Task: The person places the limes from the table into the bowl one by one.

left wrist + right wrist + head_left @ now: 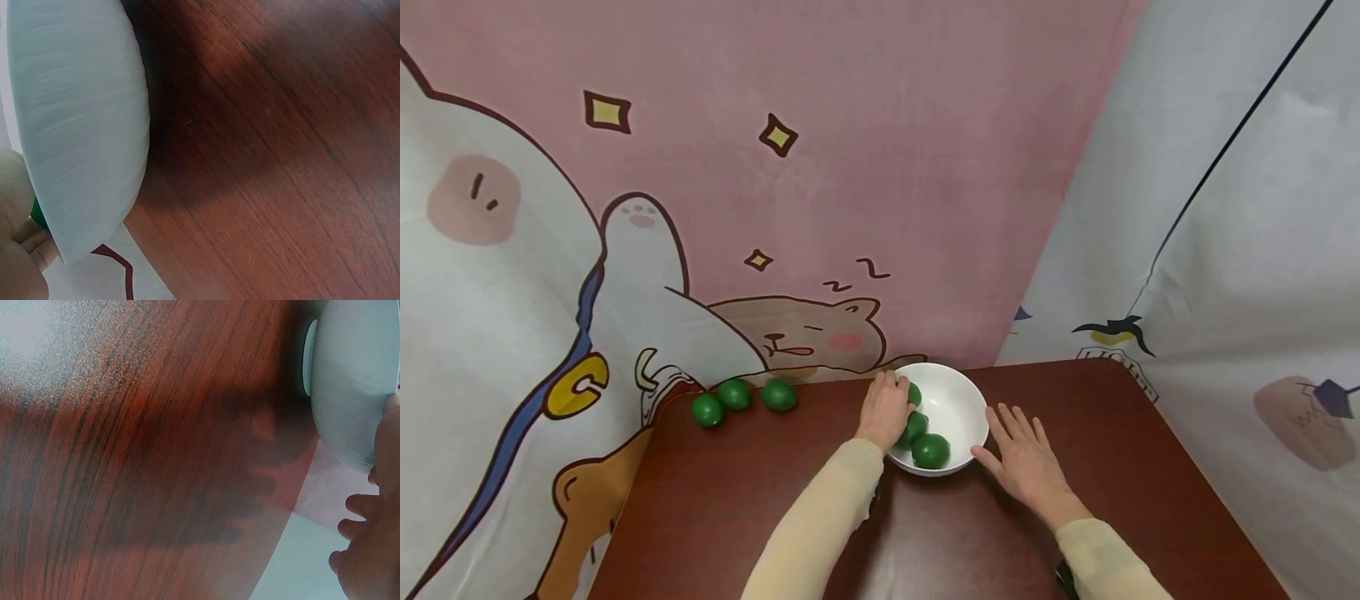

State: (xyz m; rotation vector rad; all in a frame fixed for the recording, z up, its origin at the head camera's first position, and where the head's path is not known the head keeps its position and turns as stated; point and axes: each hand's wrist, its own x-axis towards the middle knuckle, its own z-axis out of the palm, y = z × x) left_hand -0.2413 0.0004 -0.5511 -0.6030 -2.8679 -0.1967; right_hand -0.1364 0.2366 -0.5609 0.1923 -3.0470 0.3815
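Note:
A white bowl [958, 408] stands near the table's far edge with three green limes inside. Two of them, a front lime [931, 451] and a middle lime [913, 428], lie against its left and front wall. My left hand [886, 410] reaches over the left rim, its fingers round the rear lime [914, 394], partly hidden by them. In the left wrist view, a sliver of green lime [38, 214] shows between the fingers and the bowl's rim. My right hand [1024, 458], fingers straight and spread, rests against the bowl's right side.
Three more limes sit at the far left of the brown table [737, 500]: a left lime [707, 410], a second lime [734, 394] and a third lime [778, 395]. A printed cloth [925, 167] hangs behind the table's far edge.

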